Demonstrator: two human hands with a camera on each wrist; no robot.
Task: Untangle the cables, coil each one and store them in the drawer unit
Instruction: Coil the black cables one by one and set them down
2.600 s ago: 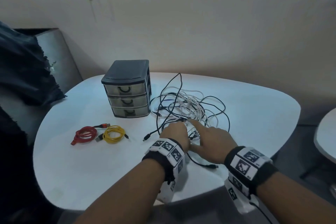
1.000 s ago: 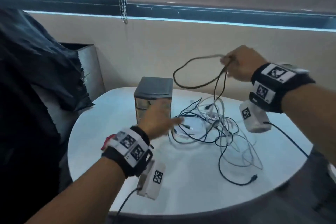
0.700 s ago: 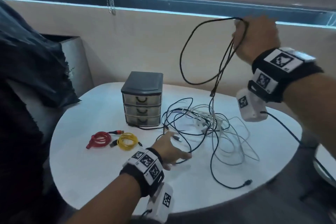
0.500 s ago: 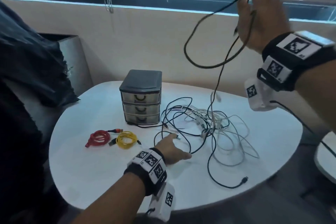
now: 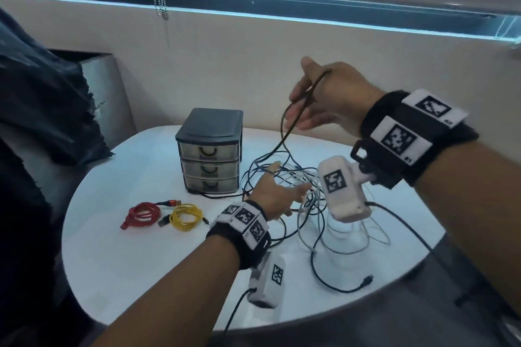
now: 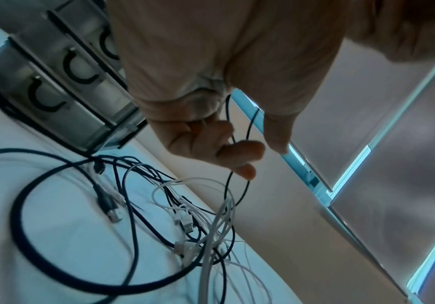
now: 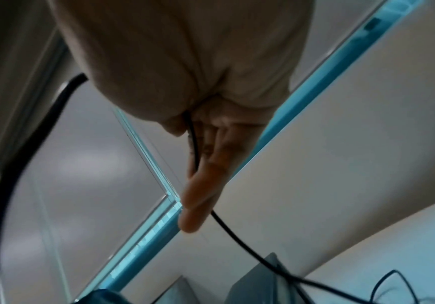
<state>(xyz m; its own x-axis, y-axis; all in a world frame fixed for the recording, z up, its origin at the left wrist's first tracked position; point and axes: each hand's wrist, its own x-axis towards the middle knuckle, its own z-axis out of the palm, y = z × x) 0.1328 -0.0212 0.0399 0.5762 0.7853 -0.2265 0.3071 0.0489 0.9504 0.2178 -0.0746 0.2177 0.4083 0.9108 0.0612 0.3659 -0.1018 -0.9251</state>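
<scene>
A tangle of black and white cables (image 5: pixel 318 222) lies right of the dark three-drawer unit (image 5: pixel 211 149) on the white table (image 5: pixel 127 262). My right hand (image 5: pixel 318 98) is raised above it; a black cable (image 5: pixel 284 132) runs through the crook of its thumb and down into the tangle. In the right wrist view the fingers (image 7: pixel 203 174) lie nearly straight along that cable (image 7: pixel 237 238). My left hand (image 5: pixel 275 193) hovers over the tangle's left side. In the left wrist view its curled fingers (image 6: pixel 237 152) hold a thin black strand (image 6: pixel 227 189).
A coiled red cable (image 5: pixel 141 213) and a coiled yellow cable (image 5: pixel 184 217) lie left of my left hand, in front of the drawers. A black cable's plug end (image 5: pixel 366 280) lies near the table's front edge. Dark cloth (image 5: pixel 48 110) hangs at the left.
My right hand has come down from high above the table, still holding the black cable. My left hand has lifted off the table and moved right into the tangle, taking a black strand.
</scene>
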